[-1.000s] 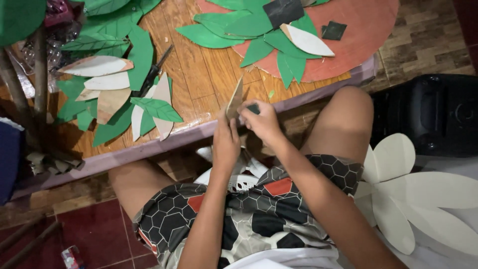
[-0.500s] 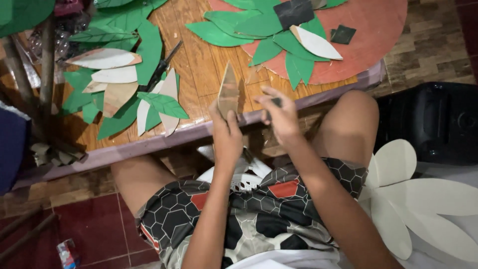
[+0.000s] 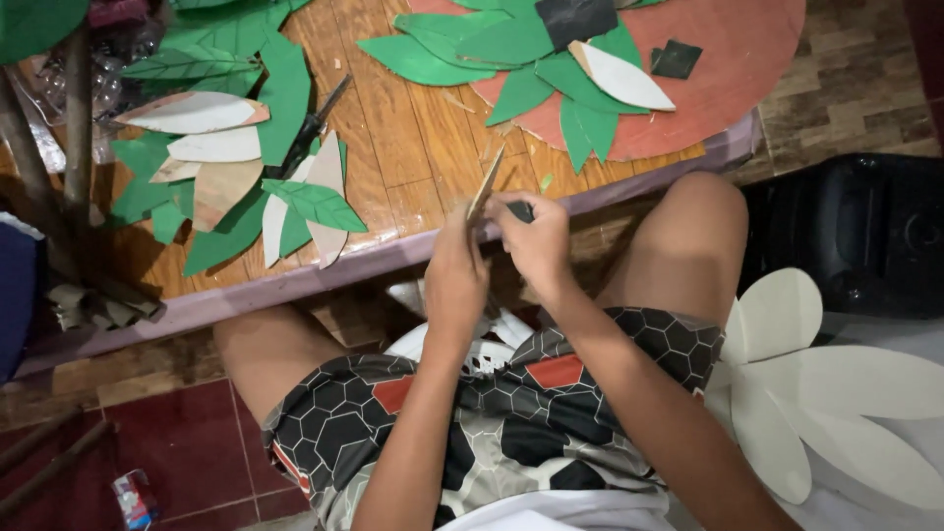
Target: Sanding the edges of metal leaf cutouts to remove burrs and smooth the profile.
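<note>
Left hand [image 3: 457,280] pinches the brown leaf [image 3: 486,185] by its base, edge-on, long axis tilted up and away, tip over the worktop [image 3: 413,147]. Right hand [image 3: 536,241] closes on a dark tool [image 3: 520,210] just beside it, above the lap.

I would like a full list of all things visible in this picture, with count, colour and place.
cardboard piece: one, brown, held edge-on in both hands over the table edge
dark tool: one, black, in the right hand; its kind cannot be told
green paper leaves: many, green, spread on the left and top of the table
pale leaf shapes: several, white and tan, among the green leaves on the left
round board: one, reddish, top right of the table
table: one, wooden brown
white flower cutout: one, white, on the right beside the knee
black box: one, right edge
shorts: one pair, black hexagon pattern
left hand: grips the cardboard
right hand: holds the tool
</note>
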